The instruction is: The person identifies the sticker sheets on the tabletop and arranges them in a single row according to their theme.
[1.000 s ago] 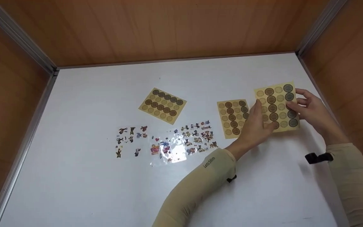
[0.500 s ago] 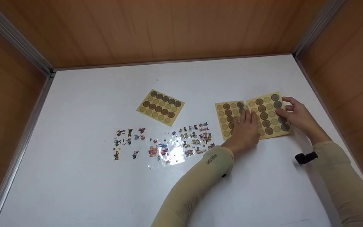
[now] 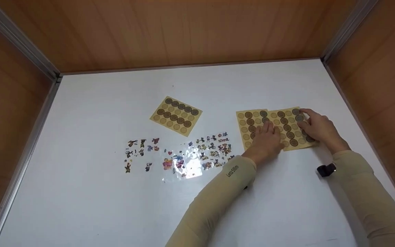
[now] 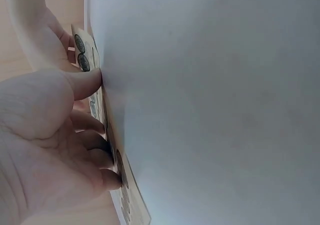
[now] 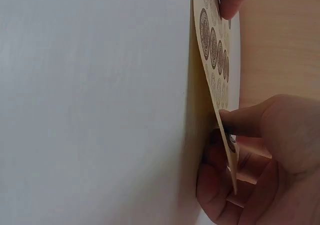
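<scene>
Two yellow sticker sheets with rows of round seals lie side by side at the right of the head view, the right sheet (image 3: 287, 127) against the left sheet (image 3: 245, 125). My left hand (image 3: 265, 141) rests its fingertips and thumb on them where they meet, its palm raised. My right hand (image 3: 322, 130) pinches the right sheet by its outer edge. In the right wrist view the thumb (image 5: 245, 121) lies on the printed side and the curled fingers (image 5: 212, 185) are underneath. That edge is bent up off the table, while the other end lies low.
A third yellow sticker sheet (image 3: 176, 116) lies askew near the middle. In front of it are clear sheets of small colourful figure stickers (image 3: 214, 152), one with a bright glare. Wooden walls (image 3: 190, 34) enclose the white table (image 3: 91, 206) at the back and sides.
The right sheet has come down from the air to beside the left sheet. My left hand let go of it and moved left onto the sheets; my right hand lowered with its edge.
</scene>
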`<state>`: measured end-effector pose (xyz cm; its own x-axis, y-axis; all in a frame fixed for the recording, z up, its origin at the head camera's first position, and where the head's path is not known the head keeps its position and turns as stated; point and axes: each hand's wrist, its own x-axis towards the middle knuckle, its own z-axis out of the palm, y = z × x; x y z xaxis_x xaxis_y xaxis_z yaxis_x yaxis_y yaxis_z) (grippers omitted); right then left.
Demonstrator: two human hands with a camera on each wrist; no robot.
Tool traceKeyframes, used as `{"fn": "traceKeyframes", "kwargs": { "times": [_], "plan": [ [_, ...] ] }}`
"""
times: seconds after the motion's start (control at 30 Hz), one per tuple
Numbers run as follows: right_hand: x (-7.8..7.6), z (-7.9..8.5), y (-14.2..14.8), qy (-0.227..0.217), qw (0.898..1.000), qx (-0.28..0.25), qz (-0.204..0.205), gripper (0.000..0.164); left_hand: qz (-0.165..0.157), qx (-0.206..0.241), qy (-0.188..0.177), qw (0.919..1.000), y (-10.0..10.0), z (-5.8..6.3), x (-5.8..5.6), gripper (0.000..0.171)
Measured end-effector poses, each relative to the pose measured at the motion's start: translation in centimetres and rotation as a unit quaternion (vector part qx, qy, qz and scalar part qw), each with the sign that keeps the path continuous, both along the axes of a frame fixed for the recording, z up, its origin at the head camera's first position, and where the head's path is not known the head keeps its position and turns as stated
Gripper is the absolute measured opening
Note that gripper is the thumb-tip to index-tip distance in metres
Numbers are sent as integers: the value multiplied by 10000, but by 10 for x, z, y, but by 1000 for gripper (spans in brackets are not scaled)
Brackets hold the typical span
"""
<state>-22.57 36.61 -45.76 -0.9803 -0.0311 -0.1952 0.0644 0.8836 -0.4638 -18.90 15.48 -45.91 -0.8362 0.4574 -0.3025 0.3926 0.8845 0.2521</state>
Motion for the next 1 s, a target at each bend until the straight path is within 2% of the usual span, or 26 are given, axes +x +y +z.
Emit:
{"fn": "traceKeyframes", "kwargs": {
  "times": [0.2,0.33,0.43,0.6,0.67,0.8,1.0],
  "plan": [
    [-6,4,-4,-102,9986,487,195,55,-187,-162,109,9996,-4,2,-4,93],
    [-7,8,-5,10,9959,823,376,54,-177,-289,189,9992,-3,3,-6,88],
    [-6,11,-2,15,9948,759,674,56,-158,-326,141,9992,-2,5,-6,84],
    [-3,16,5,-511,9863,598,1452,69,-191,-394,4,9990,0,4,-4,84],
    [-2,18,5,-744,9823,601,1611,74,-200,-408,-7,9990,0,4,-4,84],
    [-1,21,5,-911,9801,622,1649,76,-218,-387,32,9990,0,5,-4,84],
    [-1,20,4,-881,9809,589,1630,76,-200,-363,53,9991,-1,5,-4,85]
  ]
}}
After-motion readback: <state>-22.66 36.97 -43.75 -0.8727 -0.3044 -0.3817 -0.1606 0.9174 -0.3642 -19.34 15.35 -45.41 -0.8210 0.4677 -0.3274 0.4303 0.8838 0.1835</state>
